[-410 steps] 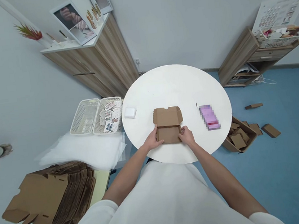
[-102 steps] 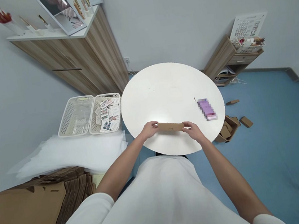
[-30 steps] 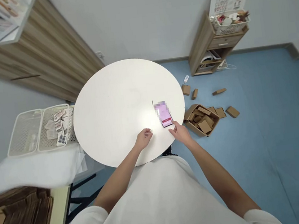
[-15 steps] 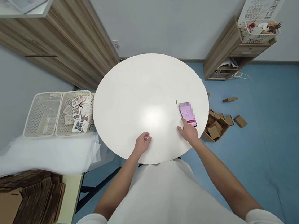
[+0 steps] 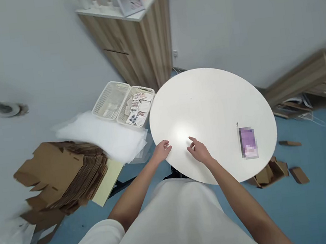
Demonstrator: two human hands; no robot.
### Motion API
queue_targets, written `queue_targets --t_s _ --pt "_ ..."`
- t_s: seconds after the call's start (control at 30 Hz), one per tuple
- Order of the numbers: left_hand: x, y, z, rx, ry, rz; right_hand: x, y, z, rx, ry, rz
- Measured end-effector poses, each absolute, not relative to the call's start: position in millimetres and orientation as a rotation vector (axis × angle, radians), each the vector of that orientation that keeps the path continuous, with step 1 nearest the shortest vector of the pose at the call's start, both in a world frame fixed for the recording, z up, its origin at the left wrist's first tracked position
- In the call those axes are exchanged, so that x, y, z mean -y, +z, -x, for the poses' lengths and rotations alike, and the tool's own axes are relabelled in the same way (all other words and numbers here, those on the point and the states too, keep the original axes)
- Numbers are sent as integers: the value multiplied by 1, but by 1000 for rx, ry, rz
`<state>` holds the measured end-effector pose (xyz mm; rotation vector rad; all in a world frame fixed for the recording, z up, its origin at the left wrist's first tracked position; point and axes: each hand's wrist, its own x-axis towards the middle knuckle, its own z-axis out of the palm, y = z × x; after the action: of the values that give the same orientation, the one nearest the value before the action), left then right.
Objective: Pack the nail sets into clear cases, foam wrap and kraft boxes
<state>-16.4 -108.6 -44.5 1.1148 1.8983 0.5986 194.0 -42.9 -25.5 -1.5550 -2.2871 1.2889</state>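
Note:
Over the left front edge of a round white table (image 5: pixel 214 104) is my left hand (image 5: pixel 162 151), fingers slightly curled and apart, holding nothing. My right hand (image 5: pixel 199 150) hovers over the front part of the tabletop with its fingers spread and nothing in them. A phone (image 5: pixel 248 142), partly blurred by pixels, lies on the right side of the table, away from both hands. Just above it is a small dark object (image 5: pixel 237 124), too small to make out.
Left of the table are two white baskets, one holding printed cards (image 5: pixel 137 108), white sheets (image 5: pixel 102 135) and stacked flat cardboard (image 5: pixel 80 175). A wooden cabinet (image 5: pixel 153 40) stands behind. At right are a cardboard box (image 5: pixel 272 174) on the floor and a low cabinet (image 5: pixel 300 77).
The view has turned left, so the table sits further right. My right hand has left the phone and come closer to my left hand.

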Motion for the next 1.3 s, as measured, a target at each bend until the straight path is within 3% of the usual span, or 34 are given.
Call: queue_targets --t_s 0.47,0.73,1.03,1.3 --pt "184 -29 92 -2073 639 -794 39 -22 -111 2465 1649 1097" --pt "136 -12 162 -2232 751 -1078 8 -14 -47 2376 1641 1129" --pt "67 -29 257 -2257 355 -1465 -29 -36 82 2428 1479 1229" --pt "7 -64 281 -2080 58 -1390 -57 -66 149 2669 1224 1366"
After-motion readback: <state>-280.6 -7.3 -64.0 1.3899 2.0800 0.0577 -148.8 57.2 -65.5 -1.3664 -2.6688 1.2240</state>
